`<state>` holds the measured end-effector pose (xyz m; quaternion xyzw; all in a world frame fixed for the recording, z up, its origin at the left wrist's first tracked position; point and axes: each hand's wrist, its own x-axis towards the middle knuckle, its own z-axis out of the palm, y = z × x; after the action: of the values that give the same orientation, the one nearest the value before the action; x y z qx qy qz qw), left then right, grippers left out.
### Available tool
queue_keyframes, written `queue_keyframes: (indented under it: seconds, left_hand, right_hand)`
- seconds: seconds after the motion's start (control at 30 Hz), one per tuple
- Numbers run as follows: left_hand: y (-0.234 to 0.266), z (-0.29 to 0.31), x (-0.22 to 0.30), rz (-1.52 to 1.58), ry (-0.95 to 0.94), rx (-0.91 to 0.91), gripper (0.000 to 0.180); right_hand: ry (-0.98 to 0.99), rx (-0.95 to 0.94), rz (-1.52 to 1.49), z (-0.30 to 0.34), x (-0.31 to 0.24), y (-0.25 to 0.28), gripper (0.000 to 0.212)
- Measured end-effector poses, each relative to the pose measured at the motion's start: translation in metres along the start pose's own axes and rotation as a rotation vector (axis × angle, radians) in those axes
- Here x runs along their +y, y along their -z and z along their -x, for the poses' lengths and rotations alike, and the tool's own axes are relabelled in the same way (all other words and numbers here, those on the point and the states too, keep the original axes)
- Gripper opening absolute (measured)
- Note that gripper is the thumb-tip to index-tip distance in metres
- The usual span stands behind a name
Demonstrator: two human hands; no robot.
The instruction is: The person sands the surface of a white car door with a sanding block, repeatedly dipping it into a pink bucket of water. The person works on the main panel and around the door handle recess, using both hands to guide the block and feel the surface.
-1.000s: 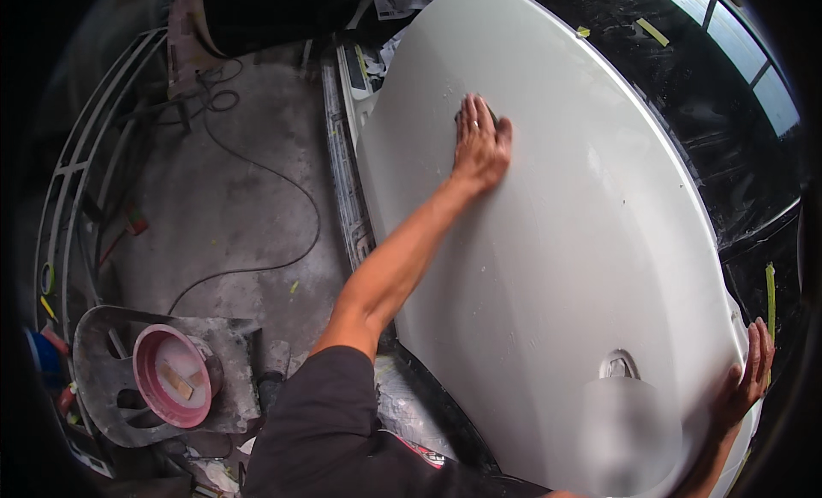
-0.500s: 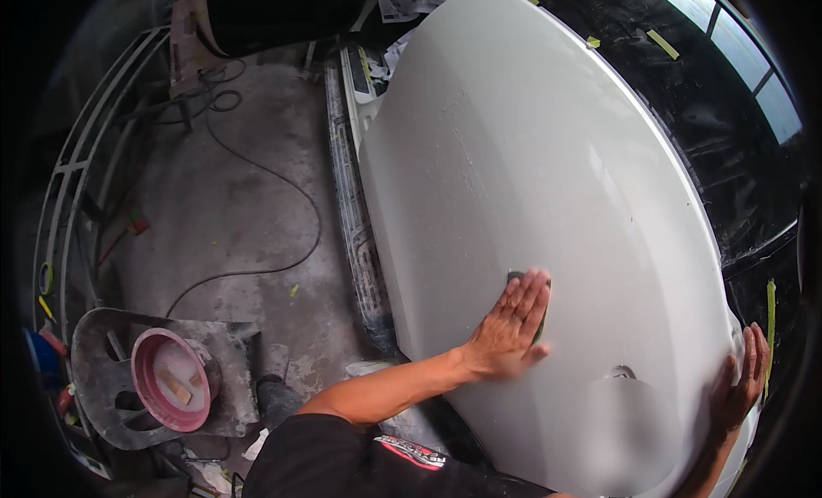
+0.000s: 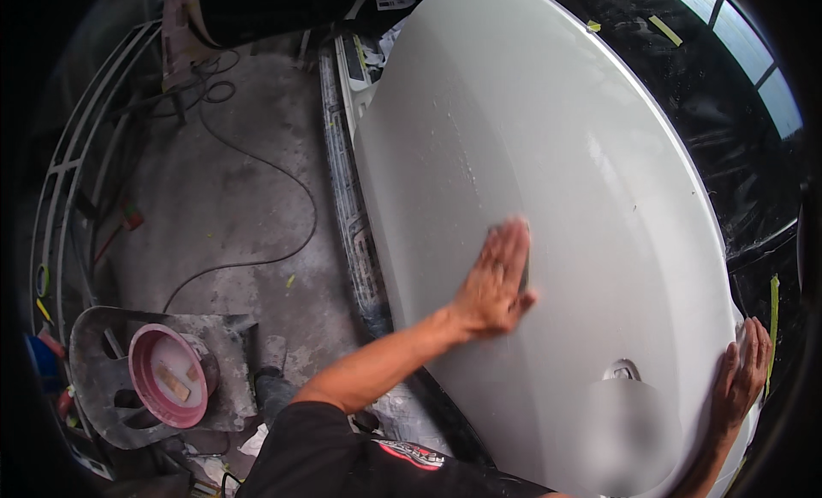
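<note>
My left hand (image 3: 492,284) lies flat, palm down, on a large white car panel (image 3: 591,241), its fingers stretched out over a thin dark sanding pad (image 3: 526,271). Only a narrow edge of that pad shows beside the fingers; the rest is under the palm. The fingers are slightly blurred. At the panel's right edge rests my right hand (image 3: 743,365), fingers extended, with no object visible in it. Faint wet streaks (image 3: 462,160) mark the surface beyond my left hand. A small recessed fitting (image 3: 622,369) sits in the panel toward me.
On the left, a pink basin (image 3: 169,376) of cloudy water with a tan block inside stands on a dirty grey stand (image 3: 229,361). A hose (image 3: 282,262) curls over the concrete floor. Black plastic sheeting (image 3: 685,95) with yellow tape lies beyond the panel's right edge. A metal frame (image 3: 64,168) stands far left.
My left hand has slid away from me and slightly left over the panel, with the pad beneath it. My right hand stays at the edge. The view has shifted slightly.
</note>
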<state>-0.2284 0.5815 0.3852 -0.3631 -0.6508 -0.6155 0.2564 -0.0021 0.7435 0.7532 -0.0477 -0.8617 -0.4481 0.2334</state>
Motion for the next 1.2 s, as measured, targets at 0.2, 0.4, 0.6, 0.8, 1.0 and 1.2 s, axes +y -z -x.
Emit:
queue_keyframes:
  seconds: [0.2,0.4,0.6,0.8,1.0,1.2]
  left_hand:
    - [0.087,-0.113,-0.098,-0.145,0.351,0.251,0.074]
    - [0.008,0.012,-0.025,-0.083,-0.185,-0.058,0.078]
    - [0.091,-0.119,-0.100,-0.136,0.421,0.248,0.069]
    - [0.007,-0.004,-0.016,-0.037,-0.198,-0.093,0.079]
    - [0.102,-0.152,-0.122,-0.194,0.314,0.235,0.069]
    - [-0.003,0.019,-0.040,-0.242,-0.378,-0.192,0.074]
  right_hand:
    - [0.064,0.061,-0.022,-0.010,-0.016,-0.021,0.040]
    - [0.044,-0.030,0.046,-0.002,-0.006,-0.003,0.043]
    - [0.109,0.041,-0.018,-0.012,-0.014,-0.023,0.045]
    - [0.072,-0.060,0.061,0.001,-0.002,0.000,0.046]
    - [0.111,0.004,-0.019,-0.012,-0.018,-0.014,0.046]
    - [0.110,-0.076,0.026,0.002,-0.002,-0.019,0.046]
